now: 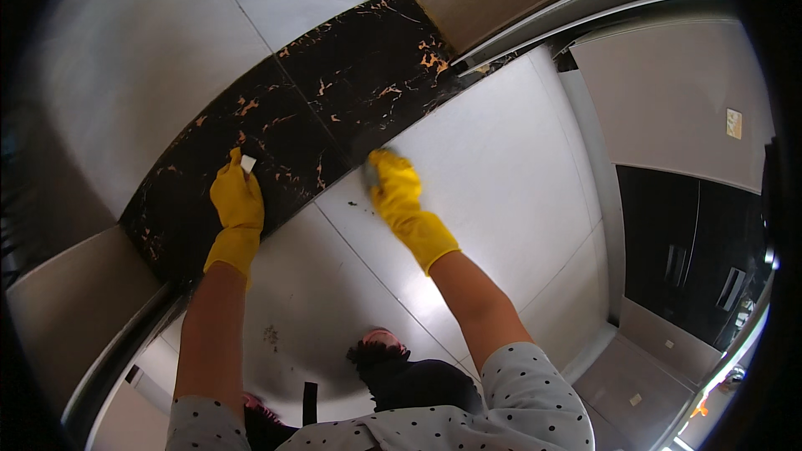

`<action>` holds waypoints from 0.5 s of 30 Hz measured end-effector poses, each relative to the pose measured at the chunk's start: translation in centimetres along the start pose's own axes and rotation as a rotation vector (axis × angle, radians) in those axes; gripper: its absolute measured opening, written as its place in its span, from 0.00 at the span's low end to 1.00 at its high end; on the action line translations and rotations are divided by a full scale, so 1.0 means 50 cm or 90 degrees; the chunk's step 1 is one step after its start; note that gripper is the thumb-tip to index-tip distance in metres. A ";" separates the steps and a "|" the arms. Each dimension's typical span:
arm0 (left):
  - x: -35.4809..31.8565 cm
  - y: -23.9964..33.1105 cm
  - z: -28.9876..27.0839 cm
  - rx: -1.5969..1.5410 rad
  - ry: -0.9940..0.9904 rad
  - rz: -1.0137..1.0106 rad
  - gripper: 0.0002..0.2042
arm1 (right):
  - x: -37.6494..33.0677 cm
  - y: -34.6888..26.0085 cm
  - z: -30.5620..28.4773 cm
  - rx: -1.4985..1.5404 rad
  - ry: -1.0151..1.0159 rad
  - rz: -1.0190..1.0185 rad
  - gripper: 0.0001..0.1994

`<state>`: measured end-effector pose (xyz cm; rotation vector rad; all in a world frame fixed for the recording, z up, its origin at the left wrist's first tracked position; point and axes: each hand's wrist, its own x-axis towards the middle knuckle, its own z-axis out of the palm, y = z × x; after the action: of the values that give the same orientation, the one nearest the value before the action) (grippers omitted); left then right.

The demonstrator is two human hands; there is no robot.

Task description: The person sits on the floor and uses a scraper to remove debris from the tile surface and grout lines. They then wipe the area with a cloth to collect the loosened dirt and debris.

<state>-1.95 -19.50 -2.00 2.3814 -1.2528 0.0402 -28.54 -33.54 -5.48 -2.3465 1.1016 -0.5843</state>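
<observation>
Both hands wear yellow rubber gloves. My left hand (237,196) is closed over the black marble strip, and a small white block-like piece (248,164) shows at its fingers. What that piece is cannot be made out. Past the strip's near edge, my right hand (396,188) presses down on the pale floor tile (493,167). Under its fingers a grey scrubbing pad (370,176) peeks out, partly hidden and smeared by motion. Dark crumbs of dirt (354,204) lie on the tile beside that hand.
The black marble strip (292,108) with orange veins crosses between two pale floors. Sliding-door tracks (585,12) end at its upper right, and a door frame (100,367) stands lower left. Black-fronted drawers (668,242) line the right. A dirt patch (271,336) lies near my feet.
</observation>
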 end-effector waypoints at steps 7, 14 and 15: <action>-0.018 -0.068 -0.015 -0.100 -0.037 -0.008 0.16 | -0.216 -0.228 0.108 0.106 -0.363 -0.164 0.28; -0.204 -0.042 -0.348 -0.584 -0.321 -0.312 0.16 | -0.128 -0.276 -0.051 0.371 -0.474 0.181 0.22; -0.245 -0.064 -0.391 -0.565 -0.343 -0.351 0.16 | -0.069 -0.294 -0.097 0.309 -0.460 0.312 0.21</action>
<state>-3.15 -0.65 11.61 1.8570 -0.5373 -1.1329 -24.65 -23.72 6.34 -1.5675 0.9777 0.1673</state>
